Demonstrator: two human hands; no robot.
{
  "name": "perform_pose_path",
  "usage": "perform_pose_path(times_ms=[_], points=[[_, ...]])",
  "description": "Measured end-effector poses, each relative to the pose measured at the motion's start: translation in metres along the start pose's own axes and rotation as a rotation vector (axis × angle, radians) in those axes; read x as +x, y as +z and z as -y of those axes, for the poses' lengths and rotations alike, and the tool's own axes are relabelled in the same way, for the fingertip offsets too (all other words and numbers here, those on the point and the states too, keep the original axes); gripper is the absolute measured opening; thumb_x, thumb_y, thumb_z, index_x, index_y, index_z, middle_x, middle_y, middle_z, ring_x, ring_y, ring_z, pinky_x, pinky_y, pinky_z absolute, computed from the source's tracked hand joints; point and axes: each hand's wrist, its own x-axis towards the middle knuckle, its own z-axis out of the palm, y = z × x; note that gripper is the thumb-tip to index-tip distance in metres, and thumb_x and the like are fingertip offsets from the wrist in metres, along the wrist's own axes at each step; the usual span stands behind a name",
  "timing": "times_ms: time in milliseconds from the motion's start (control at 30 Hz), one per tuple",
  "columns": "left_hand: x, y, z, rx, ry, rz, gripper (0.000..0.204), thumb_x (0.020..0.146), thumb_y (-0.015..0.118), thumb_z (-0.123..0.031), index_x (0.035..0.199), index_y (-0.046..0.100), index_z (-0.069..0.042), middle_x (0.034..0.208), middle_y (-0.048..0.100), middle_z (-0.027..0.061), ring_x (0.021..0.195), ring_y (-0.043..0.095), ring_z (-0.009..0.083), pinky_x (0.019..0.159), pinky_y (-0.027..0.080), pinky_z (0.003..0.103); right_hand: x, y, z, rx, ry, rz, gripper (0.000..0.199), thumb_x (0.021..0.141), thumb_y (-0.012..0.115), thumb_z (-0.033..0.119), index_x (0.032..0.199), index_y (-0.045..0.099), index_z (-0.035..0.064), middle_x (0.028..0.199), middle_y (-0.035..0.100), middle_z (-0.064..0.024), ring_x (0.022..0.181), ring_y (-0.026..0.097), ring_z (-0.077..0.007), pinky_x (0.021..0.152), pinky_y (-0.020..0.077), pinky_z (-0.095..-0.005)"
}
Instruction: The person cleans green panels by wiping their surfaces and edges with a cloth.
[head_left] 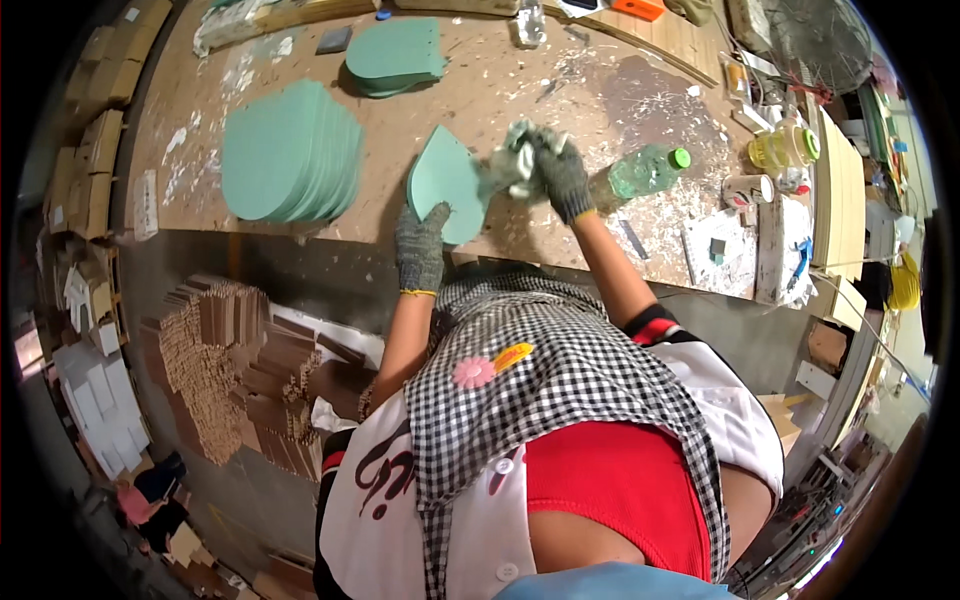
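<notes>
My left hand, in a grey knit glove, grips the lower left edge of a green rounded panel with a pointed far end, its thumb lying on top. My right hand, gloved the same way, is closed round a crumpled pale green and white rag just right of the panel. A tall stack of green panels with rounded ends stands to the left on the worktable. Farther off lies a smaller pile of similar panels, showing small holes along one edge.
Right of my right hand a clear green bottle with a green cap lies on its side. Beyond are a bottle of yellow liquid, a paper cup and a wire fan. Stacked brown boards stand below the table's left part.
</notes>
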Motion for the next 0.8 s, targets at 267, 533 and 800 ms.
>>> perform_pose_path(times_ms=[267, 533, 800], points=[[-0.011, 0.026, -0.050, -0.023, -0.100, 0.186, 0.047, 0.098, 0.061, -0.022, 0.135, 0.051, 0.004, 0.120, 0.062, 0.0131, 0.106, 0.061, 0.0210, 0.091, 0.051, 0.034, -0.071, 0.050, 0.022, -0.589, -0.833, 0.124, 0.053, 0.079, 0.079, 0.014, 0.128, 0.058, 0.0055, 0.128, 0.060, -0.0166, 0.097, 0.067, -0.0300, 0.085, 0.0555, -0.0347], [0.001, 0.006, -0.078, 0.788, 0.766, 0.058, 0.069, 0.082, 0.080, -0.027, 0.139, 0.051, 0.000, 0.139, 0.054, 0.0214, 0.131, 0.050, 0.0337, 0.111, 0.038, 0.043, -0.046, -0.034, 0.073, -0.366, -0.274, 0.450, 0.037, 0.089, 0.074, 0.016, 0.123, 0.064, 0.0074, 0.111, 0.070, -0.0093, 0.096, 0.065, -0.0159, 0.091, 0.0528, -0.0323], [-0.011, 0.031, -0.053, 0.777, 0.465, 0.342, 0.034, 0.089, 0.071, -0.032, 0.113, 0.070, -0.008, 0.092, 0.072, 0.0173, 0.079, 0.070, 0.0335, 0.070, 0.055, 0.039, -0.031, -0.045, 0.032, -0.356, -0.208, -0.065, 0.055, 0.083, 0.078, 0.014, 0.129, 0.053, -0.0016, 0.109, 0.066, -0.0164, 0.100, 0.066, -0.0231, 0.087, 0.0546, -0.0357]])
